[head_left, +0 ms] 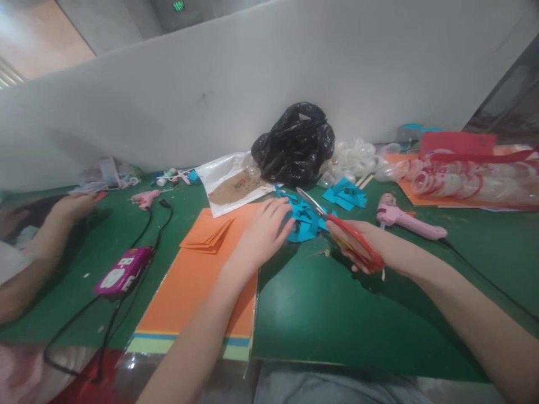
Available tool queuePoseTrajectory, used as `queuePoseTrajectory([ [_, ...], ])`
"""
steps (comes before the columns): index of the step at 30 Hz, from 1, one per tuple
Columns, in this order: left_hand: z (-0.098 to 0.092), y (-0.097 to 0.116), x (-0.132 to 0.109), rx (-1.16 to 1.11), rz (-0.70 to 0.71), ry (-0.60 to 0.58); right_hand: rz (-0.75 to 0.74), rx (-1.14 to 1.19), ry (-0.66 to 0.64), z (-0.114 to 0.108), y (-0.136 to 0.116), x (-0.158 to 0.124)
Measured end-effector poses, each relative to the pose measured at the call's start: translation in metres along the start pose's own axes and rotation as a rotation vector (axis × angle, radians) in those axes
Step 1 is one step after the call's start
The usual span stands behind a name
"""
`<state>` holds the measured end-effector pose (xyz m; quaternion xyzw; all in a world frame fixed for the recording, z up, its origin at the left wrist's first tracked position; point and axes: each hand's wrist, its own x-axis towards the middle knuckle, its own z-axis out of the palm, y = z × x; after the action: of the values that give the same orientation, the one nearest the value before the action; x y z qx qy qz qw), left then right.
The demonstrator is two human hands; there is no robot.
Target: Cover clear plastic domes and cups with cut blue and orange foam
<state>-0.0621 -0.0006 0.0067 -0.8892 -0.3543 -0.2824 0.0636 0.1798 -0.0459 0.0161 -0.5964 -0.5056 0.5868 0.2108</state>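
Observation:
My right hand (351, 247) is closed around the handles of red-handled scissors (360, 238). Their metal blades point up and to the left, above a heap of cut blue paper (309, 221). At the left side of that heap is my left hand (269, 227), its fingers stretched out and touching the blue pieces. Its fingertips are partly hidden among the scraps. Behind the heap lies another folded blue paper piece (345, 194). Under my left forearm are orange paper sheets (197, 292), with a small stack of orange squares (206, 233) on top.
A black plastic bag (297, 146) stands at the back beside a white sheet with brown material (236, 188). Pink glue guns lie right (410, 221) and left (145, 199). A purple power box (124, 272) trails cables. Clear plastic bottles (471, 182) are at right. Another person's hand (76, 205) works at far left.

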Motion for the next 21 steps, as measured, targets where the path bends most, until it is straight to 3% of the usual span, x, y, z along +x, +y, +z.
queuePoseTrajectory([
  [2,0.000,-0.001,-0.001,0.026,-0.010,-0.032,-0.025,-0.064,0.092,-0.002,0.000,-0.002],
  [7,0.004,0.000,-0.003,0.127,-0.034,-0.126,-0.109,-0.503,0.372,-0.002,-0.009,-0.008],
  [14,0.006,0.000,-0.005,0.198,-0.028,-0.162,-0.089,-0.681,0.421,0.010,-0.016,-0.006],
  [21,0.012,-0.001,-0.005,0.152,-0.030,-0.089,-0.295,-0.797,0.440,0.024,0.000,-0.011],
])
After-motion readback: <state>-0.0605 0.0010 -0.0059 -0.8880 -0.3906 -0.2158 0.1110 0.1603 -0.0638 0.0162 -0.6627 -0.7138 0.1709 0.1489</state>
